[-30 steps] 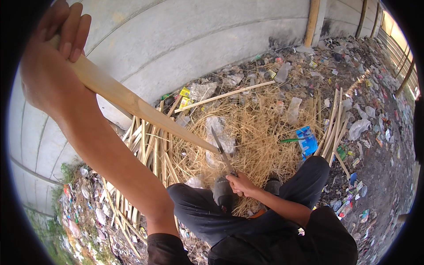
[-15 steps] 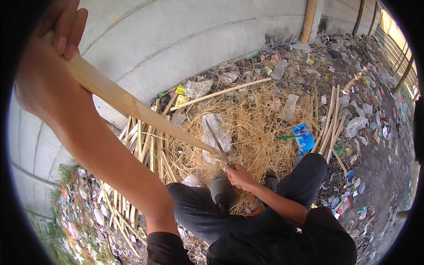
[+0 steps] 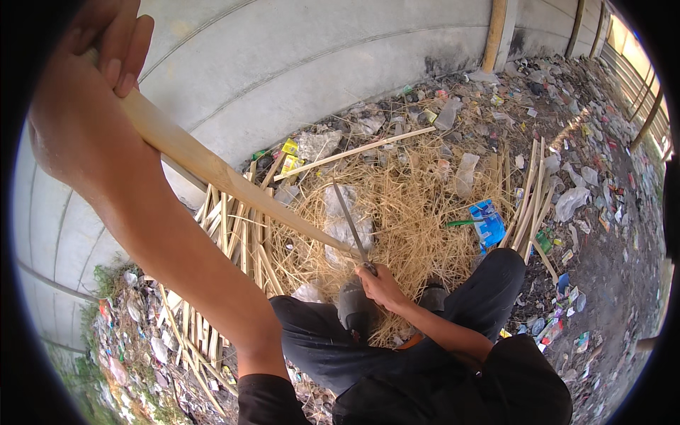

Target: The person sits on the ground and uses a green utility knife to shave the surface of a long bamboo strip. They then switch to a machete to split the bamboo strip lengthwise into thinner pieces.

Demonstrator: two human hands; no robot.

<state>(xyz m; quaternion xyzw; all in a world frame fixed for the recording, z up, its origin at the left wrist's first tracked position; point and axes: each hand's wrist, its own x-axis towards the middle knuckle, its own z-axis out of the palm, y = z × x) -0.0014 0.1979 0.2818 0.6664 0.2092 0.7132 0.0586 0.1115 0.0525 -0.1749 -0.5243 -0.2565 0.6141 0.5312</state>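
Note:
At the upper left, my left hand (image 3: 117, 53) is raised with its fingers closed around the upper end of a long pale strip of bamboo or wood (image 3: 219, 173). The strip slants down to the right, its narrow lower end meeting a long thin knife (image 3: 349, 218) close to the handle. My right hand (image 3: 382, 286), low in front of my legs, grips that knife, blade pointing up and slightly left. Its fingers hide most of the handle. Beneath both lies a heap of dry straw-like shavings (image 3: 418, 202).
Cut strips (image 3: 241, 234) lie piled on the left, with another bundle (image 3: 529, 202) on the right. One loose strip (image 3: 354, 151) lies beyond the shavings. A blue plastic wrapper (image 3: 487, 223) sits near my knee. A concrete wall (image 3: 319, 57) stands behind littered ground (image 3: 602, 212).
My left hand and the strip have shifted slightly right and down. The knife has turned a little more upright, its tip moving up and right; both grips stay closed.

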